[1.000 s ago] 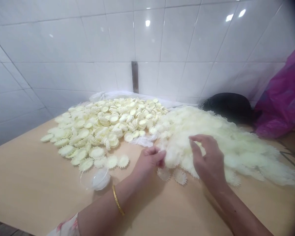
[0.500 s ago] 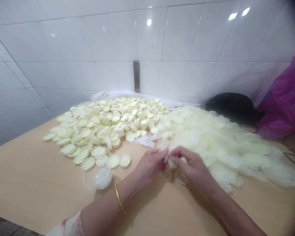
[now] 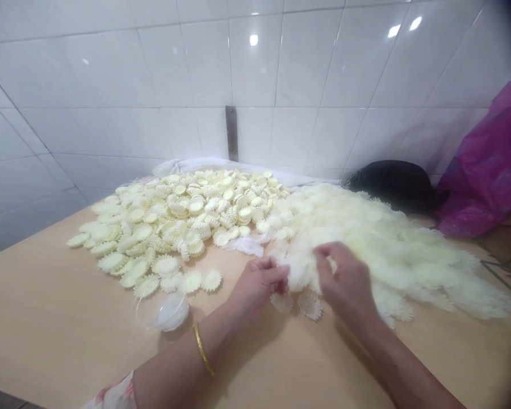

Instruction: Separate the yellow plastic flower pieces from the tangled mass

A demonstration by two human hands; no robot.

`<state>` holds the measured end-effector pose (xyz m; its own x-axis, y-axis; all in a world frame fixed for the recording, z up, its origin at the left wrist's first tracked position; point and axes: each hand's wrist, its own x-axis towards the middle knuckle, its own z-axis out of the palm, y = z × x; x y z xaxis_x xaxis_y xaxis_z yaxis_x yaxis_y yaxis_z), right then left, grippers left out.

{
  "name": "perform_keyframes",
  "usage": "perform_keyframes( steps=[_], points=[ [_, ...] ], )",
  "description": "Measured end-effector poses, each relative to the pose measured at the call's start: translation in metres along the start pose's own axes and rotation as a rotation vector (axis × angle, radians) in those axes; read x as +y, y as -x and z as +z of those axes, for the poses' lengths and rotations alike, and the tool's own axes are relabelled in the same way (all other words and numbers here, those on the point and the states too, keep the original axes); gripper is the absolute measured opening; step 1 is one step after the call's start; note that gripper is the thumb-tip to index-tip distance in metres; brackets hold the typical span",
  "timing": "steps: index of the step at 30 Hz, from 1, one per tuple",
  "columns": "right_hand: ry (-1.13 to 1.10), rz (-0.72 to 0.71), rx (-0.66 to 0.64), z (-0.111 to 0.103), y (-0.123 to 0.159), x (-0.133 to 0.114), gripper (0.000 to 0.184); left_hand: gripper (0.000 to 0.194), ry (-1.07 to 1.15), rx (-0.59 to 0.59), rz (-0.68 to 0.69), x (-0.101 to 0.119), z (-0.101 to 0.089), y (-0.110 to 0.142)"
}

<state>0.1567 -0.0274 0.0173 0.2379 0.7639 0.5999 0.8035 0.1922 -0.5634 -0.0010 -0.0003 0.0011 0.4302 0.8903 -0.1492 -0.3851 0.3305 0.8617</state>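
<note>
My left hand (image 3: pixel 262 284) is closed in a pinch over the front of the table, and whatever sits between its fingertips is too small to make out. To its right my right hand (image 3: pixel 344 275) is curled and blurred by motion, thumb and forefinger near each other; I cannot tell if it holds anything. A heap of thin, pale, sheer scalloped pieces (image 3: pixel 400 255) lies just behind and right of it. Beneath the hands rest two loose sheer scalloped discs (image 3: pixel 310 305). A pile of cream, scalloped, shallow cups (image 3: pixel 196 207) spreads behind my left hand.
Left of my left forearm stands a small round clear container (image 3: pixel 172 312) with white contents and a loose strand. A white cloth (image 3: pixel 247 244) shows under the piles. At the back right are a black rounded object (image 3: pixel 394 182) and a magenta plastic bag (image 3: pixel 485 165). A tiled wall closes the back.
My right hand has moved away from the left one, up and to the right, toward the sheer heap. My left hand keeps its pinch. The view has shifted slightly.
</note>
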Motion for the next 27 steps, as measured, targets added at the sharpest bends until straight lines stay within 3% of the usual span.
perform_keyframes(
  steps=[2,4,9,14,17,21,24,27],
  points=[
    [0.098,0.018,0.151,-0.004,-0.006,0.012,0.015,0.024,0.015,0.020,0.013,0.002,0.000,0.000],
    [0.140,-0.007,0.208,-0.007,-0.010,0.020,0.014,0.024,0.011,0.046,0.020,0.004,0.001,0.000],
    [0.047,-0.037,0.076,-0.005,-0.007,0.018,0.014,0.018,-0.057,0.047,0.007,0.005,0.002,0.001],
    [0.056,0.005,0.067,-0.003,-0.005,0.013,0.012,0.016,-0.124,0.039,0.004,0.003,0.001,0.001],
    [-0.013,-0.040,0.049,-0.003,-0.003,0.008,0.012,0.020,-0.163,0.033,0.010,0.002,0.000,0.001],
    [-0.193,-0.186,-0.147,0.002,0.005,-0.006,0.013,0.022,-0.172,-0.005,0.033,-0.001,-0.002,0.000],
    [-0.214,-0.163,-0.291,0.006,0.011,-0.015,0.014,0.024,-0.152,-0.038,0.036,-0.003,-0.002,0.001],
    [-0.187,-0.127,-0.285,0.007,0.013,-0.017,0.019,0.025,-0.143,-0.028,0.029,-0.002,0.000,0.001]
  ],
)
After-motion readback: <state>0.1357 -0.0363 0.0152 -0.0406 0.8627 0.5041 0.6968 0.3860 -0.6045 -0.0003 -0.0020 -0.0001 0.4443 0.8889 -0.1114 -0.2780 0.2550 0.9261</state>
